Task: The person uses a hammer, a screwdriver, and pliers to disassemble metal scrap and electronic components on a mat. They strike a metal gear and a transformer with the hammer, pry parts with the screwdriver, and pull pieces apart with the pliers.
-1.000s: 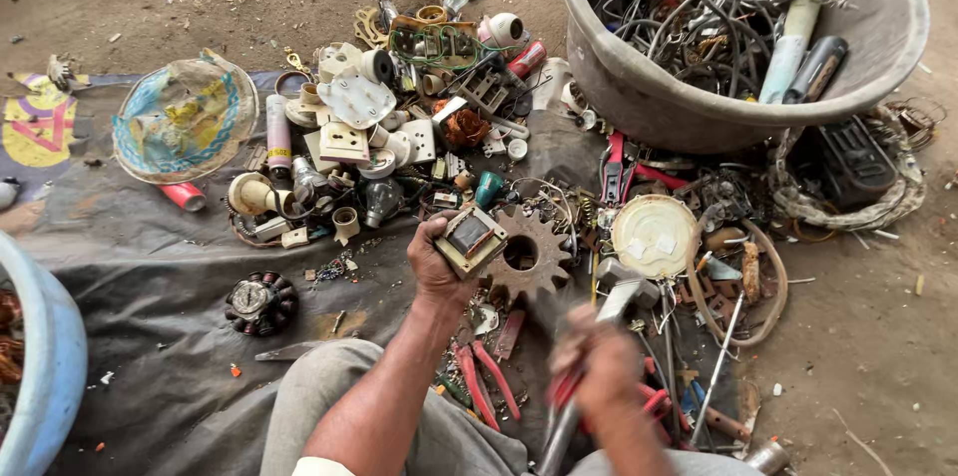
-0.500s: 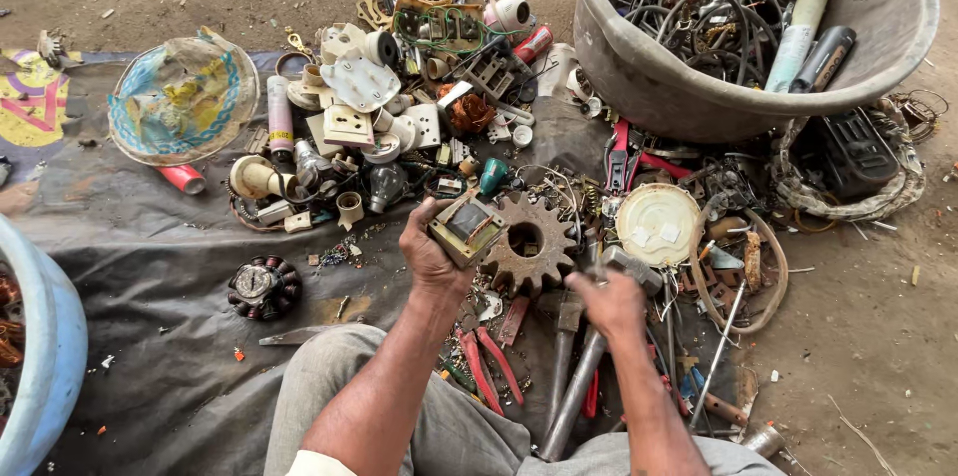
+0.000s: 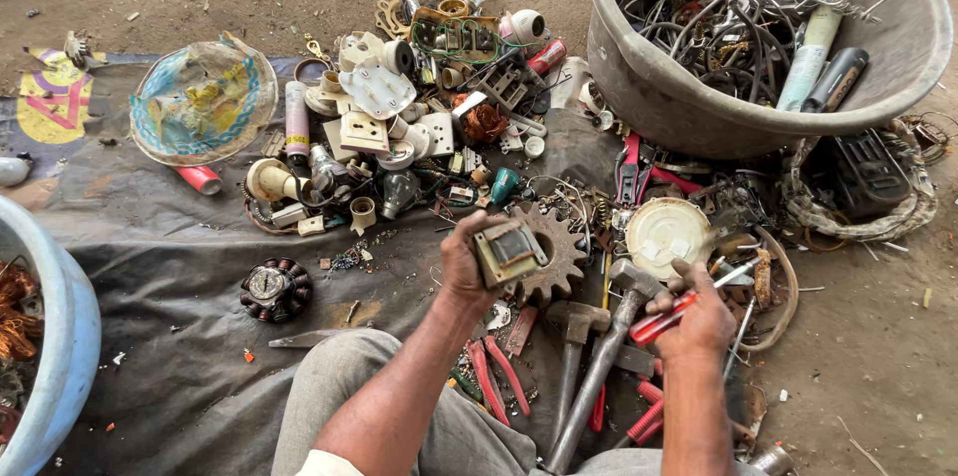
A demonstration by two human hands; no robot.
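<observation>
My left hand grips a small boxy transformer with a yellowish frame, held up in front of a rusty toothed gear on the dark sheet. My right hand is closed on a red-handled screwdriver whose metal shaft points up and right. Just left of that hand a hammer with a long metal handle lies on the ground, head near the gear. A second hammer lies beside it.
A large grey tub of wires stands at the top right. Mixed scrap, sockets and bulbs lie heaped beyond the gear. A round white lid, red pliers, a stator coil and a blue tub at the left surround me.
My right hand has let go of the hammer, which now lies on the ground, and has taken up the red-handled screwdriver. The left hand keeps holding the transformer.
</observation>
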